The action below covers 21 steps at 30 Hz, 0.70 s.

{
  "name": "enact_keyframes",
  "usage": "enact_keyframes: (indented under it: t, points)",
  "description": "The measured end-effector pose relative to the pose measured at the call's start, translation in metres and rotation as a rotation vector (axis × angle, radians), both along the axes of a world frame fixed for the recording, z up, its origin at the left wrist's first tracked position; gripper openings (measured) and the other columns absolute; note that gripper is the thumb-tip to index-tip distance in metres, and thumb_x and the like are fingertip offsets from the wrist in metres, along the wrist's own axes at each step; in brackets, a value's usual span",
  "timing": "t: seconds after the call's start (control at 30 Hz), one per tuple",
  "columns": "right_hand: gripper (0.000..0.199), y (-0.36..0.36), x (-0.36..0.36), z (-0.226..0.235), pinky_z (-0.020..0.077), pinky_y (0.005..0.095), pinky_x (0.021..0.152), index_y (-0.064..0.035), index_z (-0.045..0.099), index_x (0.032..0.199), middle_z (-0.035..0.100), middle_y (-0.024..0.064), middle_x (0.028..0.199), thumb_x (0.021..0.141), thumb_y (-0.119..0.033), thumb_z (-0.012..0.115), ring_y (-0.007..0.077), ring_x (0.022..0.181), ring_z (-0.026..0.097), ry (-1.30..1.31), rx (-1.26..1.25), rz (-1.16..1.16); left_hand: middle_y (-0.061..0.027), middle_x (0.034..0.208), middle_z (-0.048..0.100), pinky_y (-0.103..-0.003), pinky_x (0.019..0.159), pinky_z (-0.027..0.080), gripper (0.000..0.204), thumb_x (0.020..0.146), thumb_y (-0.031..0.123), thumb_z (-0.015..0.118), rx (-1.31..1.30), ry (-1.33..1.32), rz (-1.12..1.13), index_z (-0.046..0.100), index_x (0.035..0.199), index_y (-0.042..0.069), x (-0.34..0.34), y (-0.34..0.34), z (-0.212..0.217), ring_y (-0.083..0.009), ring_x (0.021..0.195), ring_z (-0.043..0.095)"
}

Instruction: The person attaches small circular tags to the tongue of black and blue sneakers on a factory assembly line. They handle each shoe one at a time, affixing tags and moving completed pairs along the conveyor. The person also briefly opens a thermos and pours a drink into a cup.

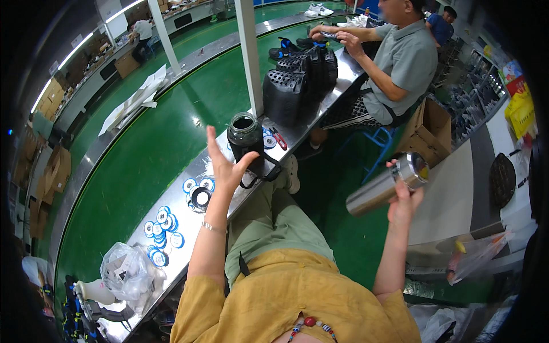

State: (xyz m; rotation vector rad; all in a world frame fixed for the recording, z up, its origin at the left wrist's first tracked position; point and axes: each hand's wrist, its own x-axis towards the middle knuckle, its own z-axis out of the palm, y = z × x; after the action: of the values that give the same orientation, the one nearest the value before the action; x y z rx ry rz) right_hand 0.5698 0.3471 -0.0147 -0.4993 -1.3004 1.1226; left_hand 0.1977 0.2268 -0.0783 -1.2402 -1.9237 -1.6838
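Observation:
My left hand point(227, 168) is open with its fingers spread, right beside a wide-mouthed glass bottle point(245, 137) in a dark sleeve with a strap. The thumb overlaps the bottle's side; whether it touches I cannot tell. The bottle stands uncapped on the narrow metal bench point(189, 228). Off to the right, my right hand point(405, 203) is closed around a shiny steel thermos flask point(377, 191), held tilted in the air with its wider end up and to the right. A black round lid point(201, 198) with a white centre lies on the bench near my left forearm.
Several blue-and-white discs point(163, 226) and a clear plastic bag point(127, 268) lie on the bench. Red-handled snips point(278, 139) lie past the bottle, before black clogs point(291, 86). A co-worker point(394, 63) sits beyond. A white post point(249, 57) and a cardboard box point(426, 128) stand nearby.

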Motion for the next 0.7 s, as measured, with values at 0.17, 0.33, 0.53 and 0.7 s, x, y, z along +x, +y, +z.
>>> enact_keyframes:
  t: [0.17,0.33,0.53,0.7]
  points:
    - [0.060,-0.007,-0.039,-0.009,0.0495,0.0225,0.070,-0.0003,0.055,0.120,0.067,0.0139,0.110,0.070,-0.026,0.077,0.0159,0.093,0.065,-0.080,-0.051,0.018,-0.0201,0.133,0.051,-0.041,0.102,0.041,0.080,0.075,0.020,0.082,-0.090,0.091,-0.369,0.038,0.139,-0.002,0.086,-0.022,0.025,-0.0316,0.121,0.052]
    - [0.060,-0.026,-0.078,0.012,0.0503,0.0274,0.082,-0.0037,0.051,0.121,0.059,0.0045,0.108,0.073,-0.020,0.082,0.0115,0.092,0.060,-0.024,-0.080,0.213,-0.0237,0.138,0.047,-0.041,0.107,0.039,0.096,0.068,0.035,0.087,-0.321,0.050,-0.623,0.037,0.140,-0.003,0.143,-0.002,0.017,-0.0360,0.128,0.047]
    - [0.055,-0.024,-0.105,0.017,0.0511,0.0272,0.081,-0.0028,0.051,0.115,0.061,0.0062,0.105,0.073,-0.018,0.082,0.0117,0.092,0.061,-0.021,-0.020,0.316,-0.0214,0.125,0.056,-0.039,0.096,0.047,0.096,0.066,0.030,0.088,-0.310,-0.350,-0.787,0.036,0.139,-0.002,0.154,0.026,0.005,-0.0320,0.114,0.058]
    - [0.070,0.003,-0.109,0.009,0.0466,0.0300,0.091,-0.0036,0.046,0.123,0.056,0.0063,0.115,0.070,-0.024,0.086,0.0135,0.107,0.054,-0.088,0.023,0.492,-0.0186,0.118,0.060,-0.038,0.092,0.049,0.084,0.066,0.022,0.087,-0.263,-0.422,-0.743,0.041,0.133,0.000,0.143,0.039,0.003,-0.0284,0.108,0.061]
